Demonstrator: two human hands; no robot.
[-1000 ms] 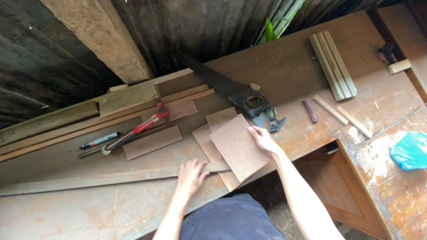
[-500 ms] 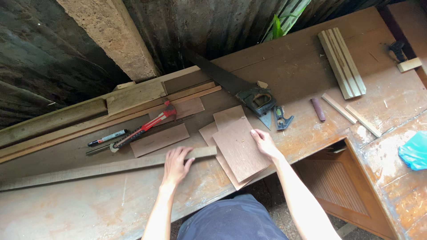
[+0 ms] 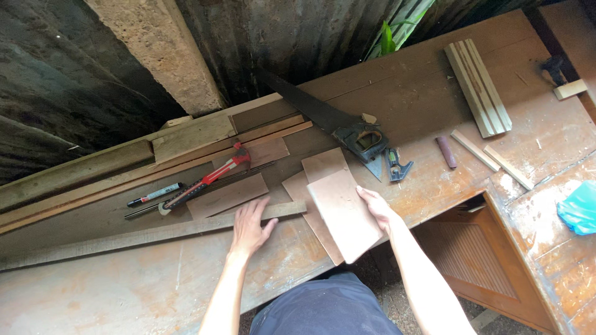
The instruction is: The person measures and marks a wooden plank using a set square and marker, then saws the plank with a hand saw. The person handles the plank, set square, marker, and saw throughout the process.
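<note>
My left hand (image 3: 249,227) lies flat, fingers spread, on a long thin wooden strip (image 3: 143,236) that runs along the workbench (image 3: 124,291). My right hand (image 3: 377,208) grips the right edge of a thin rectangular board (image 3: 343,214), the top one of a small stack of boards (image 3: 310,186) overhanging the bench's front edge. A further flat board (image 3: 226,196) lies just beyond my left hand.
A hand saw (image 3: 329,121), a small square (image 3: 395,165), a red-handled tool (image 3: 208,178) and a black marker (image 3: 154,195) lie behind the boards. Long planks (image 3: 124,161) line the back wall. Grooved moulding (image 3: 478,87), short sticks (image 3: 490,155) and a blue bag (image 3: 578,208) sit at right.
My left hand has moved forward from the bench's front edge onto the long strip and settled there. My right hand stays on the top board.
</note>
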